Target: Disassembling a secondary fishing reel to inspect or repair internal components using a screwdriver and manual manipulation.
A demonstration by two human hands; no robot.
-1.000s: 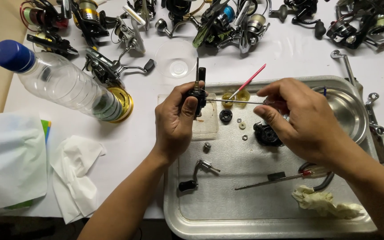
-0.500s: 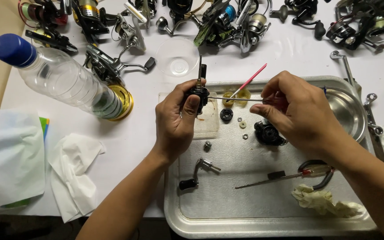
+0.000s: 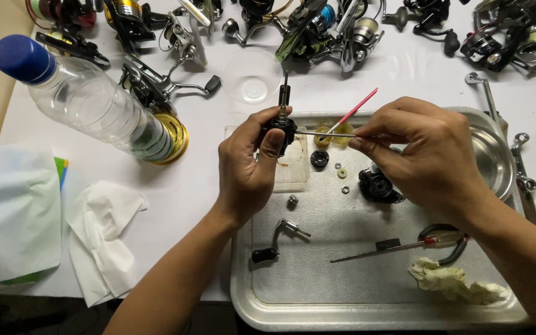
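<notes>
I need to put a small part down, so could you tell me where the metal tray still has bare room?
The rectangular metal tray is bare along its near edge, between the black-knobbed crank handle and the crumpled yellowish rag. Its far half is crowded with small washers and a black round housing.

The right hand (image 3: 423, 155) has drawn its thin rod (image 3: 324, 133) slightly rightward

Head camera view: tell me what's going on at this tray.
A person works over a metal tray on a white table. The left hand holds a small black reel part upright. The right hand pinches a thin metal rod whose tip meets that part. Washers, a black reel body, a crank handle and a screwdriver lie on the tray.
</notes>
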